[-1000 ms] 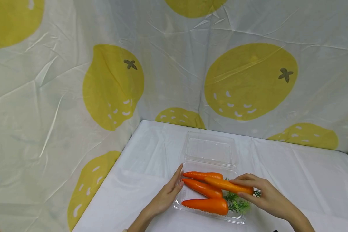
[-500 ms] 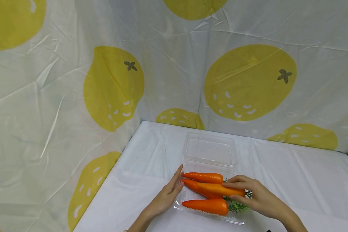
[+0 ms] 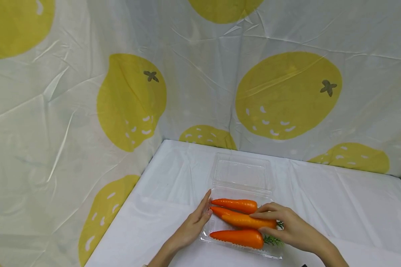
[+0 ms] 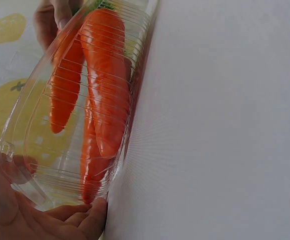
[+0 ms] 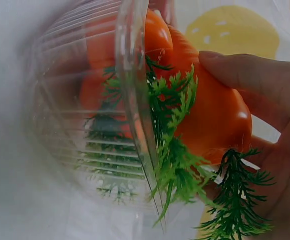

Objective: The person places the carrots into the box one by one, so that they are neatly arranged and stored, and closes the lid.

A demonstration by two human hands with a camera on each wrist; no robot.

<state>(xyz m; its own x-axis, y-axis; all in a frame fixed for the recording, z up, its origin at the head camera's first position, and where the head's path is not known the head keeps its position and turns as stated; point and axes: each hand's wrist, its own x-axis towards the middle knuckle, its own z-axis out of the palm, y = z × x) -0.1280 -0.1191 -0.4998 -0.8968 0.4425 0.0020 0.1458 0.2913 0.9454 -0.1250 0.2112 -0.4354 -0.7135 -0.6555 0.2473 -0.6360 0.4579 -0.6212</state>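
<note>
My right hand [image 3: 289,226] grips an orange toy carrot [image 3: 254,221] near its thick, leafy end. That carrot lies over another carrot [image 3: 222,213] in a clear plastic container [image 3: 240,253], hiding most of it. One carrot [image 3: 235,204] lies along the back of the container and another [image 3: 237,237] along the front, tips to the left. In the right wrist view, dark green leaves [image 5: 234,200] of the held carrot hang outside the rim. My left hand [image 3: 190,227] holds the container's left end, its thumb [image 4: 22,167] showing through the plastic.
The container's clear lid [image 3: 242,172] lies folded back behind it. A white cloth [image 3: 337,200] covers the table. Lemon-patterned sheeting [image 3: 200,74] stands upright behind and at the left.
My right hand has moved left and lowered the held carrot over the middle one, so the back carrot now shows uncovered. The left hand stays at the container's left end.
</note>
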